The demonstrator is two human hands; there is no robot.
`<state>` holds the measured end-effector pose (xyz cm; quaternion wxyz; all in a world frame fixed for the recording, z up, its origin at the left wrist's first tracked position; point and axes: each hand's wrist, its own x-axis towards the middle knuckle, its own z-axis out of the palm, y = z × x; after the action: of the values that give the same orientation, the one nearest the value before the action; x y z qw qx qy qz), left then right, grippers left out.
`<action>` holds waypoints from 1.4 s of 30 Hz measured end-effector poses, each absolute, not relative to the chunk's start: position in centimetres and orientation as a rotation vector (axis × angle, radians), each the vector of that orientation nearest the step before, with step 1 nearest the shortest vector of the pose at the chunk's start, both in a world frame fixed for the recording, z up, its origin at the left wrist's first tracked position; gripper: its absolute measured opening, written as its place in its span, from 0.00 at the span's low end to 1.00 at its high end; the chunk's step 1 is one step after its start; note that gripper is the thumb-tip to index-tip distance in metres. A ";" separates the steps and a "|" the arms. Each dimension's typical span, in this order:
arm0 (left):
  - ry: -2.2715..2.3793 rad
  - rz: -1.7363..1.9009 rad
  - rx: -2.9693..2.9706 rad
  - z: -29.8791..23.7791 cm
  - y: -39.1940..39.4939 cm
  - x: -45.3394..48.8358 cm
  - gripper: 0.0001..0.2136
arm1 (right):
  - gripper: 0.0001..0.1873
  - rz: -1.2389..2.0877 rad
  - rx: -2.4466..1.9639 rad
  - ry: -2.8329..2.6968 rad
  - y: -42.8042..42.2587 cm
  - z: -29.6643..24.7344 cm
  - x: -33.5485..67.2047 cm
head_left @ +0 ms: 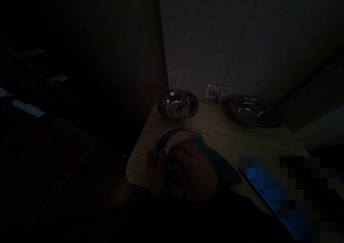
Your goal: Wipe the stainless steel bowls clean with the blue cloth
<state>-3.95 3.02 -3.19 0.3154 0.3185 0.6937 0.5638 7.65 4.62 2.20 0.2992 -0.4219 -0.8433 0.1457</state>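
In dim light my left hand (156, 174) grips the near left rim of a steel bowl (172, 137) that is tilted toward me at the table's front edge. My right hand (196, 169) presses a blue-green cloth (219, 160) into the bowl, fingers closed on the cloth. The cloth trails off to the right over the tabletop. The bowl's lower half is hidden behind both hands.
A light wooden table (215, 128) stands against a pale wall. Two more steel bowls sit at its back, one to the left (178, 105) with a sticker inside and one to the right (254, 111). A wall socket (216, 92) is between them. Dark floor lies to the left.
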 end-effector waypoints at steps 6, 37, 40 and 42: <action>1.815 1.490 0.777 -2.9 3.2 -3.6 0.20 | 0.10 0.379 -1.082 -2.337 1.7 1.5 10.4; 1.785 1.505 0.796 -3.4 3.0 -3.7 0.19 | 0.06 0.403 -1.192 -2.593 3.4 3.7 9.9; 1.812 1.520 0.799 -3.4 3.0 -3.7 0.18 | 0.05 0.381 -1.179 -2.578 4.5 4.0 8.7; 1.812 1.525 0.798 -3.3 3.0 -3.7 0.17 | 0.05 0.357 -1.158 -2.562 4.7 4.0 8.4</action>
<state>-3.72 2.99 -3.33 0.3159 0.3030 0.6878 0.5790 8.39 4.69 3.98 0.1531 -0.4037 -0.8934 0.1243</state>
